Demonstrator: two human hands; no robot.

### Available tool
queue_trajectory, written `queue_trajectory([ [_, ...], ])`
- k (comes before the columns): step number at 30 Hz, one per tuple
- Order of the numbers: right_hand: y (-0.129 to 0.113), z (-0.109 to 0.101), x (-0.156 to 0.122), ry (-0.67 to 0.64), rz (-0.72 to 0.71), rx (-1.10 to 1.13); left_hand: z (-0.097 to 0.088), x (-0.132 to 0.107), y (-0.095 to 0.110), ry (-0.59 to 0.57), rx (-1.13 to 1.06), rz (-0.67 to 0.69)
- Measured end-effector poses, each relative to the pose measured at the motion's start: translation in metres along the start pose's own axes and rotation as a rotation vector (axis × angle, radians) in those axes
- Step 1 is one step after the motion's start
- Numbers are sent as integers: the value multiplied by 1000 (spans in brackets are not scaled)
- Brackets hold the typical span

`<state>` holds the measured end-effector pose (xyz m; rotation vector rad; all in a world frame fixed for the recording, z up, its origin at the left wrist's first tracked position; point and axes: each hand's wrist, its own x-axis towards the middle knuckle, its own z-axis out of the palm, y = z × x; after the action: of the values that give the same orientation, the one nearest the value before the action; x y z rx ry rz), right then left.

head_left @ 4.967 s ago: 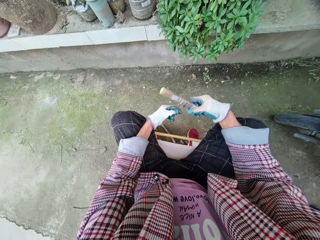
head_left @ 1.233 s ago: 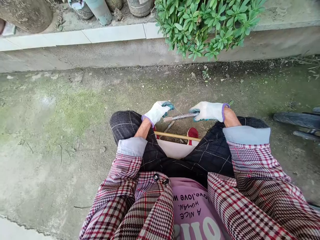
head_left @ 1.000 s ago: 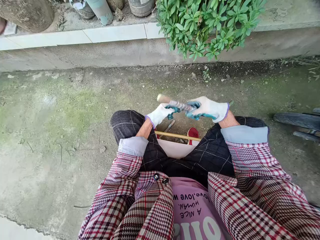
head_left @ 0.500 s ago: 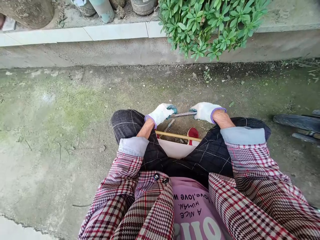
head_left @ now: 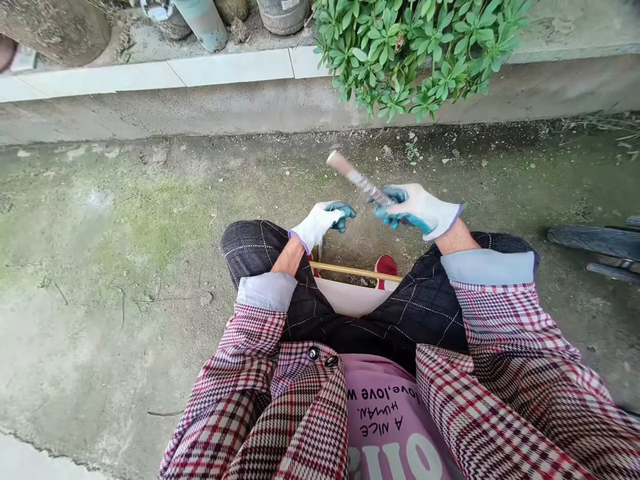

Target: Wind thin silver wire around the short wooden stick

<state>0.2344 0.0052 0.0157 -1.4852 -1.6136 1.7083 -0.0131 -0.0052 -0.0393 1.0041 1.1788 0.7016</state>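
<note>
A short round stick [head_left: 361, 181], perhaps a tool handle, is tilted up toward the left in my right hand [head_left: 420, 208]. It has a pale end and a shiny silvery band, and it is blurred by motion. The gloved fingers of that hand wrap its lower part, so its near end is hidden. My left hand [head_left: 325, 223], in the same white glove with a blue-green palm, is apart from the stick. Its fingers are loosely bent, with nothing visible between them. Below the left wrist a narrow grey strip [head_left: 321, 248] shows partly; what it belongs to is unclear.
A thin yellowish rod [head_left: 355, 270] crosses between my knees, near a red shoe [head_left: 386, 267]. Ahead runs a low concrete ledge [head_left: 225, 69] with white tile edging, several pots and a leafy green bush [head_left: 415, 53]. A dark wheel [head_left: 595, 243] stands at the right.
The stick has gone from level between both hands to tilted in my right hand alone. My left hand has let go; the right has risen slightly and turned.
</note>
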Motion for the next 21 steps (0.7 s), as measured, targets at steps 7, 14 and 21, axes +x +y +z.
queue_trajectory([
  [7,13,-7,20,375,36,-179,10,-9,0,-136,80,-9],
  [14,18,0,21,-34,145,-1148,3,-17,11,-86,141,-32],
  [21,16,5,9,-344,70,-950,-9,-7,8,61,96,-3],
])
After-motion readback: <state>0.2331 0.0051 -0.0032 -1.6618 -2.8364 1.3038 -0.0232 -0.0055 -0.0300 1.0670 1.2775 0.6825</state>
